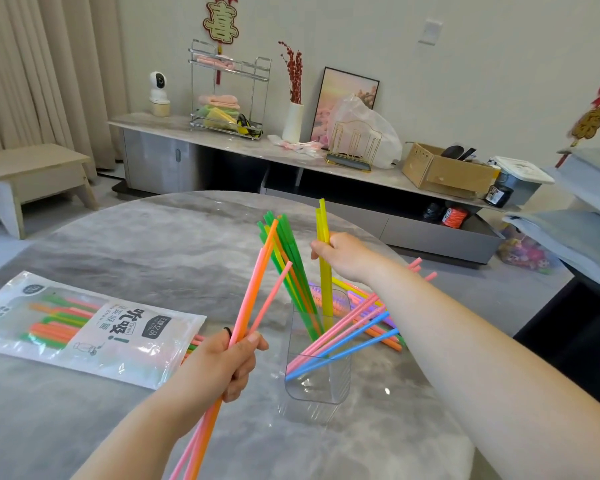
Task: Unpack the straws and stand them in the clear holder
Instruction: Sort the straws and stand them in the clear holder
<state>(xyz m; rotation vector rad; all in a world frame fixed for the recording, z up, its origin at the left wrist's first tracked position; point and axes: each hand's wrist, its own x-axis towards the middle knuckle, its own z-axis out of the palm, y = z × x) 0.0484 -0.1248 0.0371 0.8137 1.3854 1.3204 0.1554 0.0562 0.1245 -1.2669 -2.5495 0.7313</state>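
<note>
1. Gripping a few pink and orange straws [253, 292] near the camera: left hand [227, 362], fingers curled round them, tips slanting up and to the right.
2. Standing just right of that hand on the grey table [153, 244]: clear holder [317, 386], with blue and pink straws [347, 341] leaning out to the right and green straws [288, 258] leaning left.
3. Lying flat at the left: packet [84, 327], more straws inside and some poking from its right end.
4. Pinching two yellow straws [323, 237] upright above the holder: right hand [343, 256], their lower ends down inside it.
5. Scattered on the table behind the holder: loose straws [361, 301].
6. Farther back, along the wall: sideboard [222, 147] with a cardboard box [444, 171].
</note>
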